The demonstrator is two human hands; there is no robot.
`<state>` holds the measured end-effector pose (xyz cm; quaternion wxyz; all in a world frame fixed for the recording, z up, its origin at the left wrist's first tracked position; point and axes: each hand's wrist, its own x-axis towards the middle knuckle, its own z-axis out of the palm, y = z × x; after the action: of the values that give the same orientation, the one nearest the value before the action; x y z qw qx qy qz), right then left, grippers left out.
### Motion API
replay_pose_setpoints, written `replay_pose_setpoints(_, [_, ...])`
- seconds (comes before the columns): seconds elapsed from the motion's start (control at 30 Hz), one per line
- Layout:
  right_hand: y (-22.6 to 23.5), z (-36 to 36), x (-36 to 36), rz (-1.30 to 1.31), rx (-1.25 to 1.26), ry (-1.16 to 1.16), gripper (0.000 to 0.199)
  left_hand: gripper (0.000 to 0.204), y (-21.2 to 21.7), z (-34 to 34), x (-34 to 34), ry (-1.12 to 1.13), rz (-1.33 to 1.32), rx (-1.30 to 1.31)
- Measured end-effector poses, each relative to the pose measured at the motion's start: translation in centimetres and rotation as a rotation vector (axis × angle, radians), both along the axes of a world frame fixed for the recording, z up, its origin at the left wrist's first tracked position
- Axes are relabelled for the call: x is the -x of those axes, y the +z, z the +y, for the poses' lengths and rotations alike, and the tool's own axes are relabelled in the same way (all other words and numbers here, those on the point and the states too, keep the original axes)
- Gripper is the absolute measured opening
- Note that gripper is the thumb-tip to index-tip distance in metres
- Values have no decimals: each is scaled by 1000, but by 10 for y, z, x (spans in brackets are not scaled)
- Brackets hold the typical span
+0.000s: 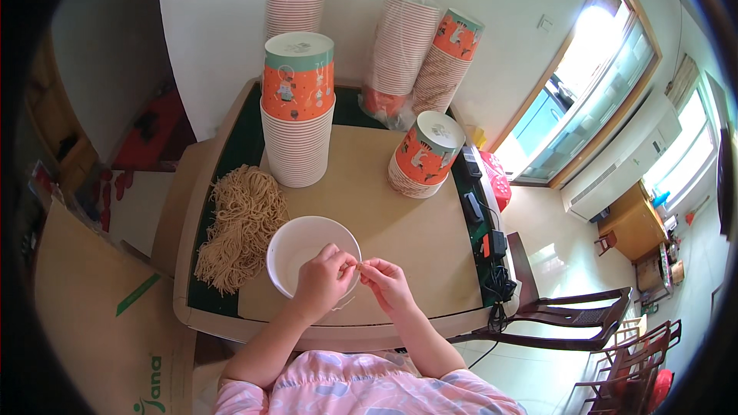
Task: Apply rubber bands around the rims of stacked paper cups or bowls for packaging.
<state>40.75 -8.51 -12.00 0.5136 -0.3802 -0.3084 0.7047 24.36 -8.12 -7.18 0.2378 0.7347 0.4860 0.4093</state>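
Note:
A white paper bucket (pixel 290 255) stands mouth up in front of me near the table's front edge. My left hand (pixel 323 278) is over the bucket's right side, thumb and fingers pinched together. Just right of the rim, my right hand (pixel 386 284) is pinched too, its fingertips almost meeting the left ones. Between them is a thin beige cord (pixel 344 304), whose loose part hangs below the hands; most of it is hidden by my fingers. To the left of the bucket lies a tangled heap of similar beige cords (pixel 242 227).
A tall stack of upturned orange-and-green paper buckets (pixel 298 119) stands behind the bucket, with a shorter stack (pixel 427 155) to its right. Bagged stacks (pixel 400 50) line the wall. Chargers and black cables (pixel 500 284) run along the right edge, beside a dark wooden chair (pixel 573 319).

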Motion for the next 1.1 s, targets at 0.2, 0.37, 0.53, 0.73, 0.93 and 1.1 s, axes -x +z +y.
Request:
replay_pose_setpoints(0.2, [-4, -2, 0, -36, -40, -41, 9, 6, 2, -6, -4, 47, 62, -42])
replay_pose_setpoints(0.37, [-1, -6, 7, -233, -131, -110, 4, 7, -3, -7, -7, 106, 135, -117])
replay_pose_setpoints(0.53, [-6, -7, 6, -402, -241, -160, 4, 6, -6, -6, -13, 130, 117, -101])
replay_pose_setpoints(0.73, [-1, -7, 4, -337, -217, -108, 6, 5, -3, -1, -5, 69, -170, 151])
replay_pose_setpoints(0.93, [14, -6, 6, -469, -185, -81, 6, 4, -2, -2, -4, 57, -185, 164])
replay_pose_setpoints(1.1, [8, -3, 5, -457, -184, -100, 9, 5, -4, -2, -6, 67, -176, 159])
